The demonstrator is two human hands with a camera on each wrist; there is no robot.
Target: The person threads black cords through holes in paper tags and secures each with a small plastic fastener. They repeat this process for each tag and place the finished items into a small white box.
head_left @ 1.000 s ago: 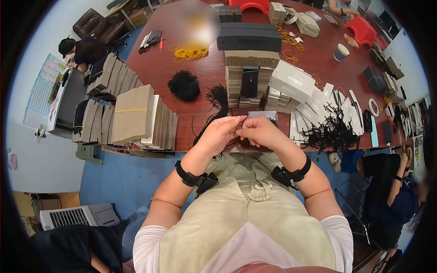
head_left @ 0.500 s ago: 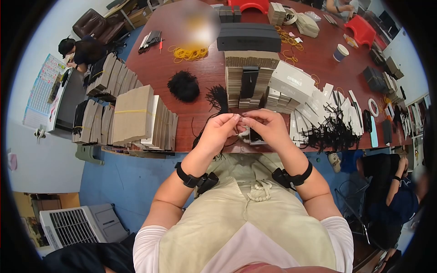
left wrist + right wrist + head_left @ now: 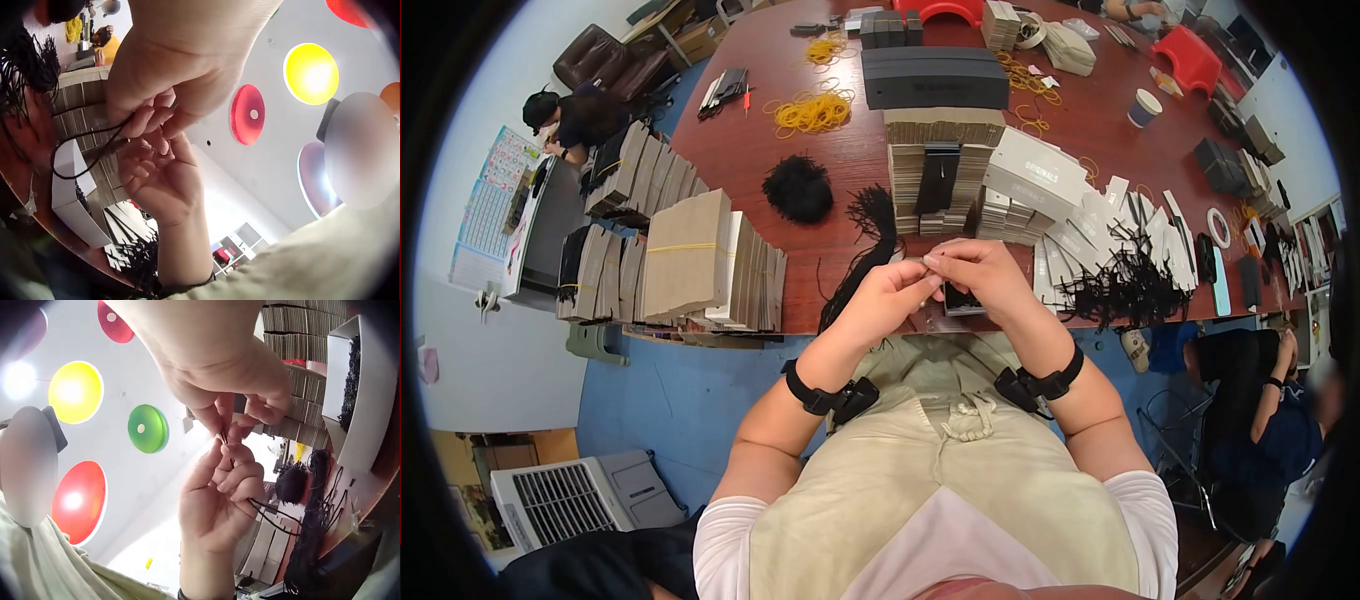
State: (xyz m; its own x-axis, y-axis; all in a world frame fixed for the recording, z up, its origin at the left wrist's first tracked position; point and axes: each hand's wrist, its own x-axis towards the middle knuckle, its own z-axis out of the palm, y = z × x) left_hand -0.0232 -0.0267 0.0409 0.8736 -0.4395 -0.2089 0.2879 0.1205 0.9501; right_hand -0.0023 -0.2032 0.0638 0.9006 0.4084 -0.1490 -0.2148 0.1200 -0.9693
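We see a thin black cord [image 3: 52,164] held in the air between two hands, close above the near edge of the desk [image 3: 735,150]. The left hand [image 3: 888,293] pinches it with thumb and fingertips, its other fingers curled loosely inward. The right hand [image 3: 985,276] nips it too, thumb against finger, so the tips of the two hands almost meet.

The cord has no single straight axis, for it bends back on itself. From the right wrist we find a short stretch at the fingertips standing nearly upright, running from one hand's tips to the other's. Lower down, two strands leave the left hand and slant down to the right, roughly side by side. From the left wrist we see them open into a rounded loop whose closed end points to that view's left, across the card stack [image 3: 906,185] and the white box [image 3: 375,409]. From the head, the cord is too fine for us to follow.

The white box sits just below the right hand, with black pieces [image 3: 352,384] inside. A long bundle of black strands [image 3: 868,258] lies beside the left hand, a black ball of cord [image 3: 798,189] farther off. White tags [image 3: 1090,225] spread beyond the box to the right.
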